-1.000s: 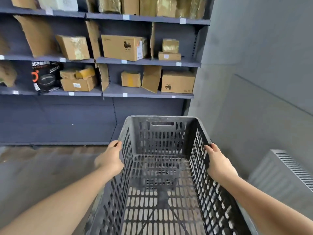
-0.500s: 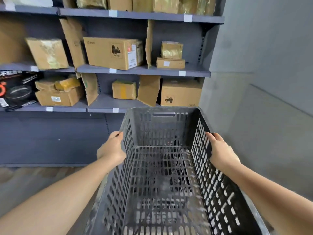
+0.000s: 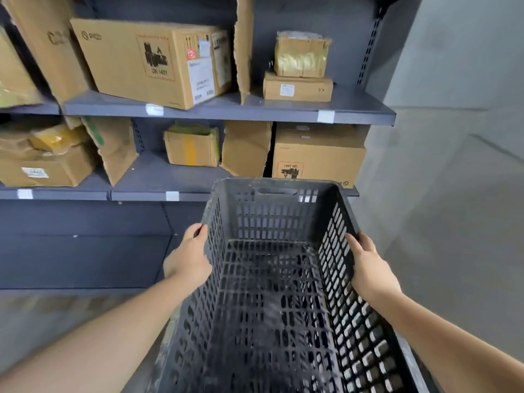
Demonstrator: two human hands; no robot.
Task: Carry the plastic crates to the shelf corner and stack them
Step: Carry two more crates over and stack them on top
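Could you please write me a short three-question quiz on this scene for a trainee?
1. True or false: the crate holds a cardboard box.
2. Which hands grip the crate? A) left hand only B) right hand only C) both
3. Fill in: the small taped box on the shelf sits on top of a flat ____.

Key: 1 false; 2 C; 3 box.

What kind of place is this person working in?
Probably a stockroom or small warehouse. Grey metal shelving carries taped cardboard boxes with shipping labels, its edges bear white tags, and both hands grip a black plastic crate beside a bare grey wall.
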